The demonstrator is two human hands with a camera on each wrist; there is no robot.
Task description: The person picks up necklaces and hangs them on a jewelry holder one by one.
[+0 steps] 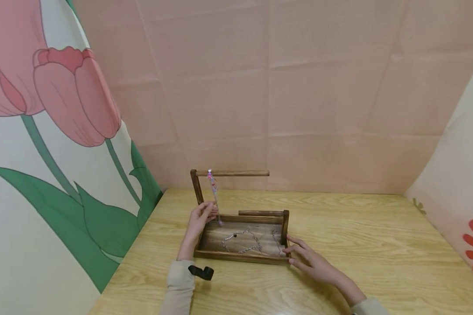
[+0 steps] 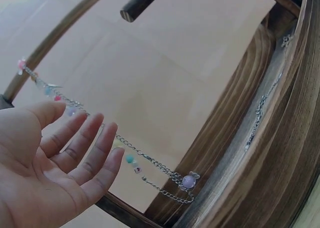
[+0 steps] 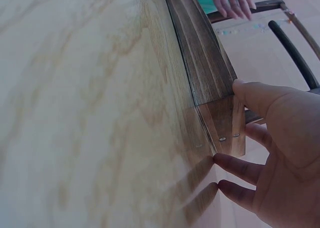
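Observation:
A dark wooden jewelry stand (image 1: pixel 242 259) has a tray base and a long upper bar (image 1: pixel 240 173). From that bar hangs a beaded chain necklace (image 1: pixel 214 186), with pastel beads and a purple bead (image 2: pixel 188 181) at its lower end. My left hand (image 1: pixel 200 218) is beside the hanging necklace, fingers loosely extended and palm showing in the left wrist view; the chain runs behind the fingers. At the tray's front right corner, my right hand (image 1: pixel 313 262) holds the edge between thumb and index finger, other fingertips low beside it. A silver chain (image 1: pixel 256 248) lies inside the tray.
A shorter wooden bar (image 1: pixel 260 213) reaches left from the right post (image 1: pixel 285 227). Another thin chain (image 1: pixel 276 238) lies at the tray's right end. The stand is on a light wood-grain table (image 1: pixel 378 236), with a pink wall covering (image 1: pixel 299 87) behind.

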